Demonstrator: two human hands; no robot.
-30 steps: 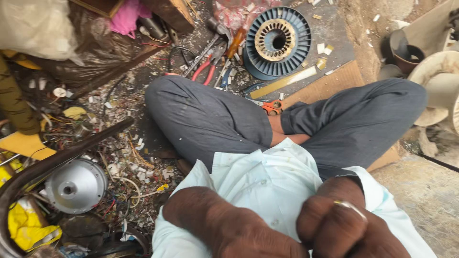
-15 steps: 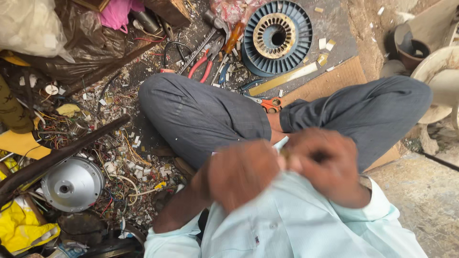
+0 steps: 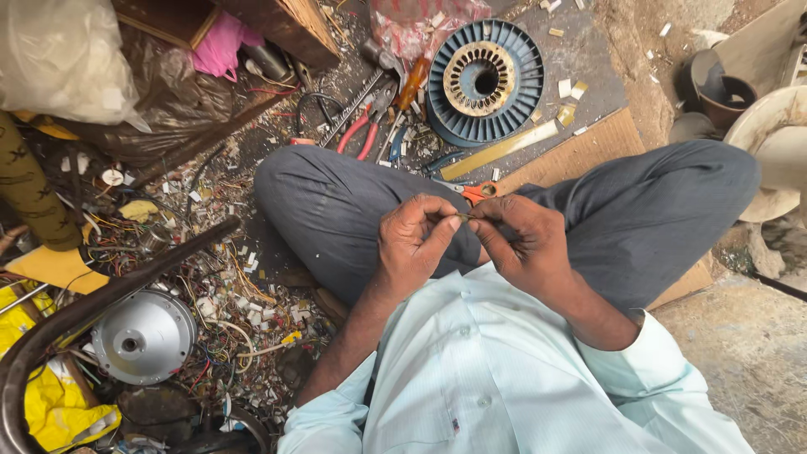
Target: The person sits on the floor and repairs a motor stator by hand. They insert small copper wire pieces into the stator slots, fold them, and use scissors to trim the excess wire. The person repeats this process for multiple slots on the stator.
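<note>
Hands: we see the left hand [image 3: 414, 240] and the right hand [image 3: 523, 240] raised together above the crossed legs in dark grey trousers [image 3: 336, 202], fingertips meeting.
Item held: a tiny thin piece, possibly a bit of wire or metal sliver [image 3: 465, 217], sits between the two sets of fingertips, above the lap.
Fingers: the thumb and forefinger of each hand are pinched together on that piece, one hand at each end; the other fingers are curled in.
Handling advice: in our judgement the pinch wants to stay at the very tips, both hands close to the body and steady, since so small a piece would be lost at once in the littered floor [image 3: 227, 286] below.
Surroundings: a round blue-finned motor stator with a brass-coloured core [image 3: 486, 81] lies ahead on the floor; red-handled pliers [image 3: 363, 128] lie left of it; orange-handled scissors [image 3: 481, 192] rest just beyond the knuckles; a silver domed metal cover [image 3: 143, 336] lies at the left.
Hard to make out: we cannot tell what the pinched piece is, nor its length; it is mostly covered by the fingertips.
Cut off: the scissors' blades are partly behind the hands; the person's forearms are partly covered by pale blue shirt sleeves [image 3: 471, 378].
</note>
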